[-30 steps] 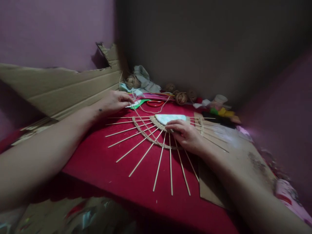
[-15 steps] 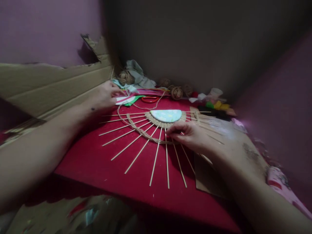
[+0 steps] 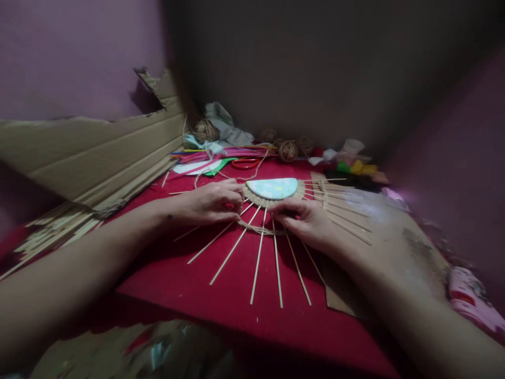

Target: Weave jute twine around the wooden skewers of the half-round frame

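At the far left, a heap of thin loose sticks [image 3: 59,229] lies beside a torn sheet of cardboard [image 3: 106,152]. A ball of twine [image 3: 205,130] sits at the back, next to a grey cloth [image 3: 229,129]. Nearer, the person's left hand [image 3: 219,202] is bent over the fan's left side, its fingers curled and its thumb close below them, at the end of the visible outer twine band [image 3: 258,229]; whether twine is pinched there cannot be told. The fan [image 3: 235,245] lies in the middle of the red table [image 3: 177,284], its sticks spread outward from a pale padded half-circle [image 3: 272,188]. The right hand [image 3: 303,218] is at the fan's near middle, thumb and forefinger drawn close together between the half-circle and the outer band (what they hold, if anything, is hidden). At the back right stands a small pale cup [image 3: 352,150], its contents too blurred to tell, behind some yellow pieces [image 3: 361,169]. A brown board [image 3: 389,237] lies under the fan's right-hand sticks, and a pink object [image 3: 469,295] rests beyond it.
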Available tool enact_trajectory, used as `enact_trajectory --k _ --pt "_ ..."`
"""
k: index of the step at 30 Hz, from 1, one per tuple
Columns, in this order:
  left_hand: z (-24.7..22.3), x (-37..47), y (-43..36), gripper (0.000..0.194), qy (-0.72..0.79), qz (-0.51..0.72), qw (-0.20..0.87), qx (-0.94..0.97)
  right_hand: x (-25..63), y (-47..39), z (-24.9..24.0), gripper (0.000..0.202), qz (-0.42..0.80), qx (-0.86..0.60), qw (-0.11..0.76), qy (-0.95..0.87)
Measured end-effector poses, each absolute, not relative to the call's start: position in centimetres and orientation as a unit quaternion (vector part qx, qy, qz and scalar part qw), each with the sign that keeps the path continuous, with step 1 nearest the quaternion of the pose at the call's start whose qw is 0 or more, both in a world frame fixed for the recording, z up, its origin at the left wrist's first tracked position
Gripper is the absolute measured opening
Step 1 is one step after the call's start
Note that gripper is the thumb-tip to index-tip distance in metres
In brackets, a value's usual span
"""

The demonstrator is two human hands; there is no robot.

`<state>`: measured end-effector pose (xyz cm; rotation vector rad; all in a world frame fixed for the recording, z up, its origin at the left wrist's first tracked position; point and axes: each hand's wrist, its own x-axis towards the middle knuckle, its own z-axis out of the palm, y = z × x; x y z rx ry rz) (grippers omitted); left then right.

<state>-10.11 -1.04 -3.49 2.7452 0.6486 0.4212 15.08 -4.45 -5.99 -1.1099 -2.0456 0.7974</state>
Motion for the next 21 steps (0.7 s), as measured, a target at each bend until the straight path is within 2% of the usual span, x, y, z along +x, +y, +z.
enact_trajectory --k 6,12,16,21 --pt "-3.61 -10.75 -1.02 0.018 0.249 0.1 0.132 0.954 15.23 -4.61 -5.82 0.02 0.259 -0.397 0.315 -0.822" --pt "-3.76 -10.55 -1.3 0.008 0.263 0.112 0.173 0.943 15.21 -4.55 -5.98 0.025 0.242 -0.381 0.305 -0.838" --pt "-3.87 -10.32 -1.15 0.019 0.22 0.118 0.154 0.956 15.16 -4.48 -6.04 0.026 0.236 -0.371 0.307 -0.844" --pt "-3.47 -10.96 -1.05 0.015 0.249 0.069 0.158 0.953 15.1 -4.55 -6.19 0.028 0.237 -0.372 0.297 -0.847"
